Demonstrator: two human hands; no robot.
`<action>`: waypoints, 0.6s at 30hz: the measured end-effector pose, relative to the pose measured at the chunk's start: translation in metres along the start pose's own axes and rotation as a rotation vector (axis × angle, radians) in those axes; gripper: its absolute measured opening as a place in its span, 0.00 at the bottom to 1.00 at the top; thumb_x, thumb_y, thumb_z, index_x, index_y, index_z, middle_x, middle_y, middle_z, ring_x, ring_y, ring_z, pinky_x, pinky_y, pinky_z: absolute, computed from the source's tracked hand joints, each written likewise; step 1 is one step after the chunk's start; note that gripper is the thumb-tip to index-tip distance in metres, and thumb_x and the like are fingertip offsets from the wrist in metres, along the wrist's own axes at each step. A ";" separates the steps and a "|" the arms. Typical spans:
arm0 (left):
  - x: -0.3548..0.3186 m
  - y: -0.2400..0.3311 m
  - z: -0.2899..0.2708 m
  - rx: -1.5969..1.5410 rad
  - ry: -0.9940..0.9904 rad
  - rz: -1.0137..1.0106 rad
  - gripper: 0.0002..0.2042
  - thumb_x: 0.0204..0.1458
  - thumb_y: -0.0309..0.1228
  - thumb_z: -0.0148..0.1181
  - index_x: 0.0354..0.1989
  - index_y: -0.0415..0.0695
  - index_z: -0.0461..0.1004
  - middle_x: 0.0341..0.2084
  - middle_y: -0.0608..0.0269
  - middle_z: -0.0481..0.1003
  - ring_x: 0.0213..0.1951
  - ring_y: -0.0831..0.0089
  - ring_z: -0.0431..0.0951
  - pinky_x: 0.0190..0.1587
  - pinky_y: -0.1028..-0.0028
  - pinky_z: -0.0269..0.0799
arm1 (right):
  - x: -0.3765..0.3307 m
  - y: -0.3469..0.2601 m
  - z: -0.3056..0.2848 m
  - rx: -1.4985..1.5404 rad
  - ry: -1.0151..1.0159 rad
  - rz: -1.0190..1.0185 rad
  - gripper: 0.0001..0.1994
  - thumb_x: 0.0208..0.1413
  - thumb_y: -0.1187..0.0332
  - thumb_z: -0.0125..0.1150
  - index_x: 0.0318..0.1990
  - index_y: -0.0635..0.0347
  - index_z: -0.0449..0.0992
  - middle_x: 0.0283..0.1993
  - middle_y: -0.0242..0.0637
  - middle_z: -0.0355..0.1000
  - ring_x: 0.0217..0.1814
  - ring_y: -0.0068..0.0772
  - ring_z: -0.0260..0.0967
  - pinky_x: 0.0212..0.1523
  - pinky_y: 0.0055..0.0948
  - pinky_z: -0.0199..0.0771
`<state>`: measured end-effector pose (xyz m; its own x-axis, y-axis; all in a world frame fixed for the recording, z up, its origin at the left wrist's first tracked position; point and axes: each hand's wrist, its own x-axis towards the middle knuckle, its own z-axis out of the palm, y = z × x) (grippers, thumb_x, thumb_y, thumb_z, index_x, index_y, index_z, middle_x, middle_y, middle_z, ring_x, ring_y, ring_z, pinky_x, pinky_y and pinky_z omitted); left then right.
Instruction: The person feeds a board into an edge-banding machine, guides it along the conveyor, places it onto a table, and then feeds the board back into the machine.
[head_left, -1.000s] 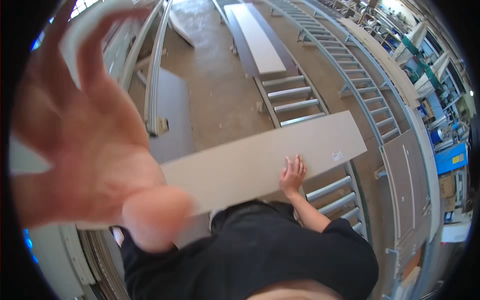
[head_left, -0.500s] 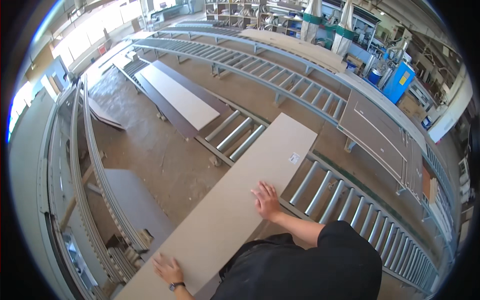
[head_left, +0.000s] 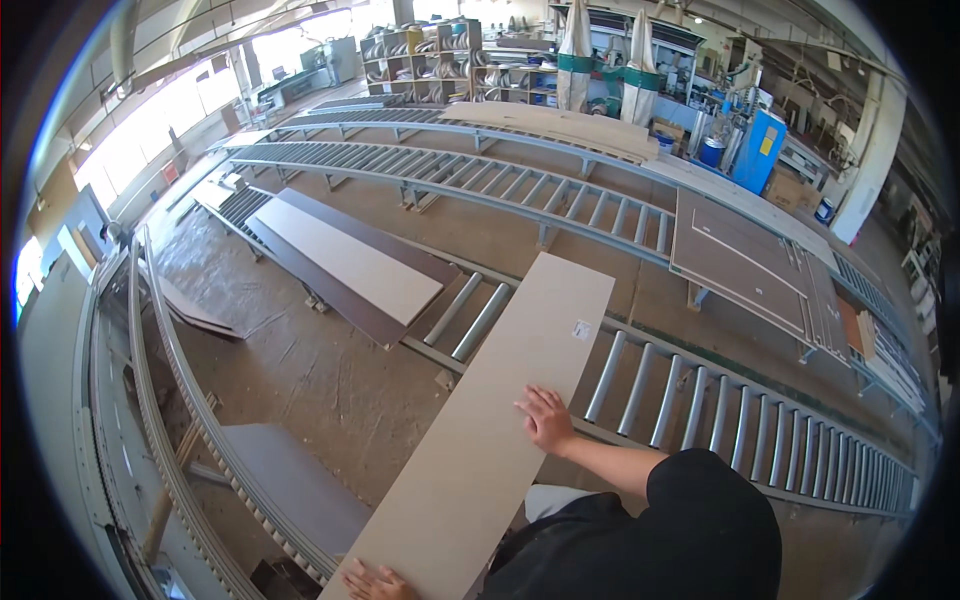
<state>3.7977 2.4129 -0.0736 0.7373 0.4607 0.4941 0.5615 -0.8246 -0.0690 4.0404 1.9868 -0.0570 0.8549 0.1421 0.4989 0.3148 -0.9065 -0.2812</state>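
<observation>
A long beige board (head_left: 480,430) with a small white label near its far end stretches away from me, that end lying over a roller conveyor (head_left: 690,400). My right hand (head_left: 547,418) rests flat on the board near its right edge, fingers stretched out. At the lower edge of the view, my left hand (head_left: 378,582) lies on the near part of the board with its fingers extended; its wrist is cut off. Neither hand is wrapped round the board. The board's near end is out of view.
Left of the board are curved metal rails (head_left: 200,400) and a grey panel (head_left: 290,480). Ahead, a pale board lies on a dark brown panel (head_left: 440,270). Another roller conveyor (head_left: 450,190) runs behind, with brown panels (head_left: 745,270) at its right. Farther back stand shelves (head_left: 425,65) and a blue cabinet (head_left: 758,150).
My view has tilted up and shifted, so the board appears steeper. Both hands keep their flat contact with it; my left hand now sits closer to the lower edge of the picture.
</observation>
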 end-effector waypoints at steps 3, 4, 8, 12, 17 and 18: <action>0.008 -0.033 0.064 -0.165 -0.066 -0.043 0.26 0.64 0.47 0.45 0.69 0.52 0.65 0.68 0.43 0.62 0.70 0.45 0.56 0.70 0.47 0.49 | 0.023 -0.012 0.017 0.024 0.007 0.000 0.19 0.51 0.72 0.57 0.53 0.55 0.77 0.66 0.44 0.69 0.70 0.45 0.63 0.71 0.45 0.56; 0.022 -0.037 0.078 -0.220 0.014 0.016 0.27 0.64 0.47 0.44 0.69 0.50 0.64 0.68 0.43 0.61 0.71 0.46 0.56 0.70 0.49 0.49 | 0.029 -0.012 0.020 0.041 0.031 0.018 0.19 0.51 0.72 0.57 0.52 0.55 0.77 0.66 0.44 0.69 0.70 0.46 0.63 0.72 0.45 0.56; 0.057 -0.079 0.166 -0.365 0.281 0.157 0.27 0.65 0.46 0.41 0.68 0.45 0.65 0.68 0.44 0.62 0.71 0.49 0.57 0.71 0.52 0.50 | 0.061 -0.034 0.037 0.108 0.039 0.031 0.18 0.51 0.71 0.57 0.52 0.55 0.77 0.66 0.43 0.68 0.71 0.45 0.62 0.72 0.46 0.54; 0.128 -0.056 0.092 -0.359 0.298 0.437 0.26 0.66 0.45 0.39 0.66 0.45 0.67 0.66 0.46 0.64 0.71 0.53 0.58 0.73 0.53 0.46 | 0.087 -0.042 0.060 0.154 0.013 0.029 0.19 0.52 0.70 0.57 0.53 0.56 0.76 0.67 0.43 0.67 0.72 0.46 0.61 0.73 0.47 0.53; 0.143 -0.035 0.077 -0.336 0.267 0.285 0.22 0.65 0.40 0.43 0.60 0.40 0.73 0.58 0.45 0.73 0.63 0.52 0.70 0.68 0.56 0.60 | 0.117 -0.043 0.084 0.176 -0.034 0.007 0.21 0.53 0.69 0.57 0.57 0.57 0.73 0.71 0.48 0.61 0.74 0.50 0.56 0.74 0.50 0.51; 0.143 -0.024 0.068 -0.249 0.030 0.060 0.21 0.65 0.39 0.44 0.58 0.39 0.74 0.57 0.45 0.75 0.61 0.51 0.72 0.67 0.57 0.63 | 0.124 -0.044 0.090 0.207 -0.058 -0.021 0.23 0.53 0.68 0.57 0.58 0.57 0.72 0.72 0.51 0.58 0.75 0.52 0.54 0.74 0.51 0.50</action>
<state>3.9148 2.5206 -0.0600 0.7526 0.4019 0.5217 0.4048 -0.9071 0.1148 4.1698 2.0801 -0.0564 0.8676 0.1884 0.4601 0.4057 -0.8032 -0.4362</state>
